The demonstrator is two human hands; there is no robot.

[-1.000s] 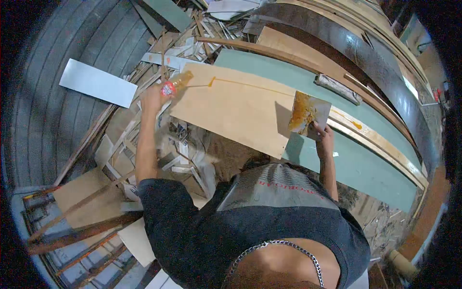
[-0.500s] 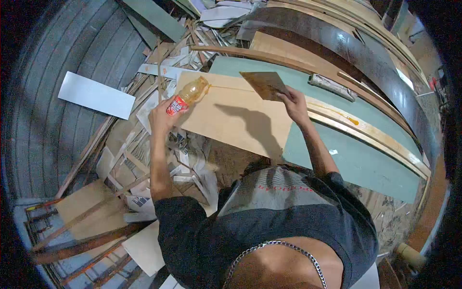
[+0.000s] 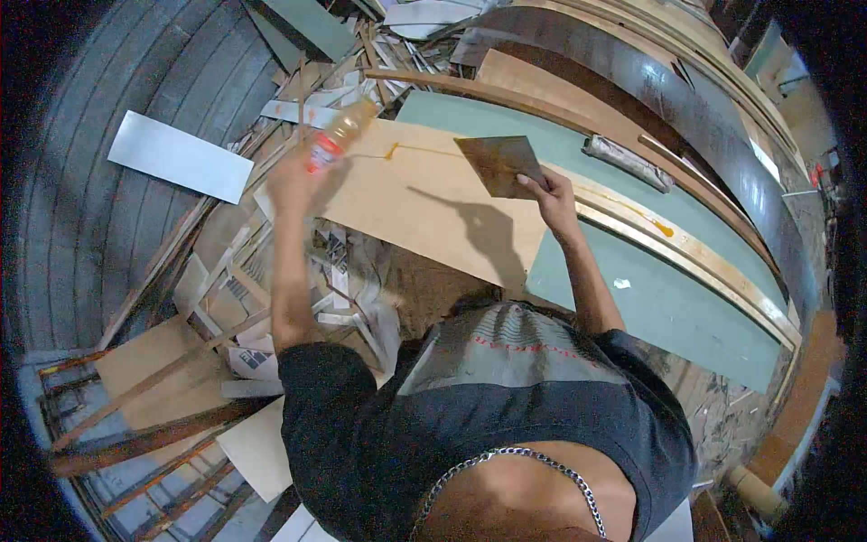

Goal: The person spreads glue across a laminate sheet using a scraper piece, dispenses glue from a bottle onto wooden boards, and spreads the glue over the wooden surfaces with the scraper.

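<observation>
My left hand (image 3: 292,183), blurred by motion, is wrapped round a clear plastic bottle (image 3: 350,125) with a red label. The bottle is tilted, its mouth end up and right, over the left end of a pale wood panel (image 3: 411,203). An amber line of thick liquid (image 3: 424,148) runs across the panel from a small blob. In my right hand (image 3: 554,206), a thin, brownish, stained flat plate (image 3: 495,161) is pinched by one corner. It is held above the panel's right part and casts a shadow there.
Under the panel lies a green sheet (image 3: 659,307), with wood strips (image 3: 686,257) across it; one bears an amber blob (image 3: 664,228). A wrapped roll (image 3: 628,164) rests behind. Wood scraps (image 3: 244,289) pile up at left. A white board (image 3: 181,157) leans near the corrugated wall (image 3: 108,244).
My left hand and the bottle have moved up and slightly left, away from the amber blob on the panel. The plate in my right hand has turned to show more of its face.
</observation>
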